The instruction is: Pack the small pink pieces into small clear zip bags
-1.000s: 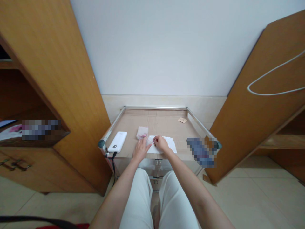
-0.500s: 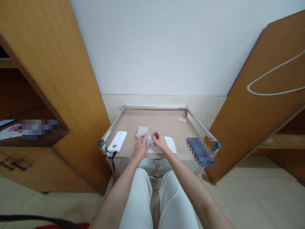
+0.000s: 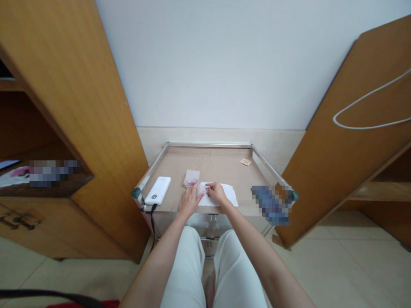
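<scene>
My left hand [image 3: 189,200] lies with its fingers stretched out over the left edge of a white sheet [image 3: 228,193]. Its fingertips reach the near end of a small clear packet [image 3: 192,176] with pink in it. Over the sheet, my right hand [image 3: 217,193] has its thumb and index finger pinched together close to the surface. Whatever is between them is too small to make out. A thin reddish line [image 3: 202,189], like a thread, runs between the two hands. Small dark specks show by the right fingertips.
A white power bank [image 3: 159,191] with a black cable [image 3: 153,224] lies at the left of the metal-railed table [image 3: 208,159]. A small tan card [image 3: 245,162] rests at the back right. A blurred-out blue item [image 3: 271,205] lies front right. Wooden cabinets [image 3: 109,171] flank the table.
My right hand rose a little off the sheet half a second ago, fingers pinched, and has come back down to it. My left hand has stayed in place.
</scene>
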Tool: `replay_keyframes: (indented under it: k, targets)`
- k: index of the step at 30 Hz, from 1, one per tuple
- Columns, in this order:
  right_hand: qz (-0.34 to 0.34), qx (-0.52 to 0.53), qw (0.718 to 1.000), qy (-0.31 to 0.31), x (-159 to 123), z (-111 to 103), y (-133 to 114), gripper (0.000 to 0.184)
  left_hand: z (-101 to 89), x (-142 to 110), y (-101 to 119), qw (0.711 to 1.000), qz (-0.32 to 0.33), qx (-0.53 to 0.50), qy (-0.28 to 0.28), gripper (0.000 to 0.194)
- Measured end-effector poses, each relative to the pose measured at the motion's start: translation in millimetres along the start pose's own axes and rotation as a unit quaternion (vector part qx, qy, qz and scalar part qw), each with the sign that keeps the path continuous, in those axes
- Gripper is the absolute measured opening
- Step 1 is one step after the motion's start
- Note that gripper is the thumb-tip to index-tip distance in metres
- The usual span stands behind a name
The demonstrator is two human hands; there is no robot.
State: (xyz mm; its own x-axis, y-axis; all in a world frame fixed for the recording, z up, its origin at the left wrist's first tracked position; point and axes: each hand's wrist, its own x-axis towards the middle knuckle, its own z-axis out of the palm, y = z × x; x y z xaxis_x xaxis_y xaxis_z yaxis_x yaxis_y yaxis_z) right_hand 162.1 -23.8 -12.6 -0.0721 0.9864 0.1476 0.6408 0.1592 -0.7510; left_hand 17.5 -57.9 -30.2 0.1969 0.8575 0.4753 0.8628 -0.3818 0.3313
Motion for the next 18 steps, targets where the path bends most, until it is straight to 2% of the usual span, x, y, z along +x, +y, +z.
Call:
replay_keyframes:
  k: [3,5,10,15,18]
  targets:
    - [-0.004,-0.032,0.999,-0.028,1,0,-2,0.026,0.3,0,0,1.0,0.003,0.002,0.003,0.047]
    - [-0.002,-0.054,0.998,-0.024,2,1,-4,0.023,0.8,0,0,1.0,0.004,0.003,0.006,0.047]
    - [-0.001,-0.077,0.996,0.053,2,4,-6,0.017,3.0,0,-1,1.0,0.003,0.01,0.01,0.049]
    - [0.025,0.06,0.99,0.125,-3,6,-8,0.014,4.0,0,-1,1.0,0.002,0.008,0.009,0.049]
    - [0.005,0.115,0.982,0.151,-7,4,-15,0.016,4.5,0,-1,1.0,-0.004,0.005,0.001,0.05]
